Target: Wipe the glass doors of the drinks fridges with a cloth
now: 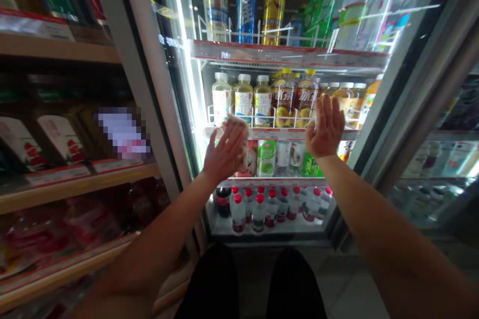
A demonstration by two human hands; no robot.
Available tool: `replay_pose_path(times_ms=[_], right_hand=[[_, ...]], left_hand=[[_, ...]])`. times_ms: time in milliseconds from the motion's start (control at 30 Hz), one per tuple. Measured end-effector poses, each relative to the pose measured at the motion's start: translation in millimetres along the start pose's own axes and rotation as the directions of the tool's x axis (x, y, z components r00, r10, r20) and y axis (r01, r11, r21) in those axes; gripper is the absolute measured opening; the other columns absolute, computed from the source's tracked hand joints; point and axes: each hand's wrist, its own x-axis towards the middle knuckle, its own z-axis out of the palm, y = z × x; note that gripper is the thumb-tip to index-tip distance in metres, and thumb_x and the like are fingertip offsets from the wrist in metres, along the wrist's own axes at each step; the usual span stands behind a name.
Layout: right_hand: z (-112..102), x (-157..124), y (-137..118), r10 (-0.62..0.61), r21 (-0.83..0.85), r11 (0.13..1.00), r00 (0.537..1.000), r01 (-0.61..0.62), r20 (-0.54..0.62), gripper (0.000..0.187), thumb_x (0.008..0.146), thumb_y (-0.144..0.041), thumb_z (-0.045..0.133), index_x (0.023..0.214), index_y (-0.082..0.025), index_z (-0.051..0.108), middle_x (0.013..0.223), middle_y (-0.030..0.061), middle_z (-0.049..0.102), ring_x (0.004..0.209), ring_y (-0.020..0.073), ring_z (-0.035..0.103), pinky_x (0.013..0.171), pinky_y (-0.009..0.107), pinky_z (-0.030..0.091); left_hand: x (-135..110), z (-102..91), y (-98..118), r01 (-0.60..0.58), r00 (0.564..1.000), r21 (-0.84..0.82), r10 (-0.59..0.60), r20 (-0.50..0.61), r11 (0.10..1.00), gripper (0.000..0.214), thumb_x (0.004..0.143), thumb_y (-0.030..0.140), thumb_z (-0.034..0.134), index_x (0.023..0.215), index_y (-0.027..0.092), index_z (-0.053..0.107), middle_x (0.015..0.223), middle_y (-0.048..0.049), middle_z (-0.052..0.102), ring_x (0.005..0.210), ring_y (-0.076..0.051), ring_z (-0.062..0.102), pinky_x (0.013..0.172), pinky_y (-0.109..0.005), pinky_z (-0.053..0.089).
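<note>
My left hand (223, 152) reaches to the front of a lit drinks fridge, fingers stretched over a pale, crumpled cloth (243, 144). The cloth lies under my palm and fingers, so much of it is hidden. Faint reflections point to a glass door (175, 25) between me and the drinks. My right hand (326, 129) is raised at the right with its fingers stretched out, palm toward the glass; no object shows clearly in it. Behind my hands stand tea bottles (263, 102) with white caps and brown-labelled bottles (284, 97) with yellow caps.
Cans (246, 12) and green bottles (322, 7) fill the top shelf. Red-capped bottles (258, 212) stand at the bottom. A wooden shelf (75, 187) with bottles is at my left, a metal door frame (415, 94) at the right. My knees (295, 279) are below.
</note>
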Motion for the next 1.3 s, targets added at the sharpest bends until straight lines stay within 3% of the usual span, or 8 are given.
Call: replay_pose_path(times_ms=[167,333,467,600,767,900,1100,1300], right_hand=[[1.0,-2.1,0.7,-0.032,-0.010,0.999,0.999,0.032,-0.030,0.066,0.094,-0.025,0.039,0.160,-0.016,0.037,0.164,0.0103,0.041,0.157,0.0277,0.028,0.125,0.052,0.028],[-0.4,1.1,1.9,-0.007,-0.009,1.000,1.000,0.007,-0.011,0.064,0.094,-0.024,0.038,0.157,-0.016,0.042,0.161,0.0107,0.044,0.156,0.0279,0.031,0.125,0.052,0.030],[-10.1,3.6,-4.2,0.006,0.038,0.999,1.000,-0.005,-0.020,0.060,0.094,-0.023,0.039,0.153,-0.013,0.047,0.159,0.0126,0.047,0.154,0.0275,0.034,0.123,0.050,0.035],[-27.5,-20.2,-43.1,0.019,0.171,0.985,1.000,-0.017,-0.010,0.057,0.096,-0.020,0.044,0.151,-0.012,0.050,0.157,0.0157,0.049,0.150,0.0288,0.042,0.121,0.050,0.040],[-31.6,-63.1,-118.1,-0.276,0.575,0.812,0.935,0.102,0.224,0.062,0.098,-0.013,0.040,0.160,-0.020,0.040,0.155,0.0119,0.052,0.144,0.0231,0.051,0.118,0.045,0.048],[-20.0,-56.3,-150.5,-0.158,0.673,0.737,0.954,-0.059,0.257,0.071,0.095,-0.008,0.036,0.164,-0.022,0.030,0.160,0.0108,0.046,0.150,0.0224,0.042,0.124,0.047,0.043],[-19.7,-75.9,-163.3,-0.205,0.556,0.831,0.945,0.031,0.253,0.065,0.100,-0.020,0.048,0.163,-0.020,0.033,0.164,0.0142,0.037,0.151,0.0298,0.039,0.120,0.051,0.044],[-17.1,-83.9,-140.7,-0.385,0.402,0.873,0.896,0.276,0.223,0.036,0.099,-0.020,0.056,0.134,-0.022,0.067,0.140,0.0111,0.065,0.127,0.0291,0.060,0.108,0.046,0.047]], left_hand=[[10.2,-8.7,-13.9,0.236,0.970,0.031,-0.233,-0.072,0.971,0.073,0.104,0.025,0.047,0.166,0.007,0.013,0.165,-0.0213,0.029,0.160,-0.029,0.008,0.130,-0.058,0.011],[-49.6,-0.1,14.3,0.138,0.989,-0.013,-0.137,0.049,0.990,0.064,0.103,0.030,0.051,0.163,0.015,0.032,0.157,-0.0178,0.046,0.158,-0.028,0.015,0.131,-0.053,0.009],[-34.6,-2.0,-4.6,0.138,0.990,-0.053,-0.135,0.045,0.989,0.063,0.104,0.036,0.050,0.162,0.017,0.034,0.158,-0.0165,0.046,0.157,-0.029,0.024,0.131,-0.053,0.005],[2.2,1.3,-3.9,0.242,0.968,-0.070,-0.246,-0.045,0.968,0.072,0.104,0.030,0.044,0.166,0.008,0.014,0.167,-0.0191,0.027,0.159,-0.030,0.009,0.131,-0.053,0.016],[-3.8,24.4,51.9,0.314,0.949,-0.165,-0.314,0.022,0.935,0.064,0.108,0.024,0.031,0.166,0.009,0.010,0.168,-0.0163,0.026,0.159,-0.025,0.006,0.132,-0.048,0.024],[-2.9,26.3,58.6,0.388,0.921,-0.232,-0.383,0.069,0.892,0.064,0.110,0.028,0.027,0.165,0.006,0.003,0.170,-0.0197,0.019,0.158,-0.026,0.010,0.130,-0.042,0.030],[-24.7,-8.7,48.5,0.185,0.982,-0.367,-0.158,0.101,0.912,0.084,0.100,0.023,0.042,0.165,0.011,-0.011,0.171,-0.0186,0.015,0.159,-0.027,0.013,0.128,-0.047,0.036],[-59.4,-36.4,24.1,0.053,0.985,-0.382,0.015,0.173,0.923,0.081,0.097,0.017,0.047,0.167,0.014,0.007,0.164,-0.0183,0.036,0.156,-0.028,0.027,0.122,-0.050,0.041]])
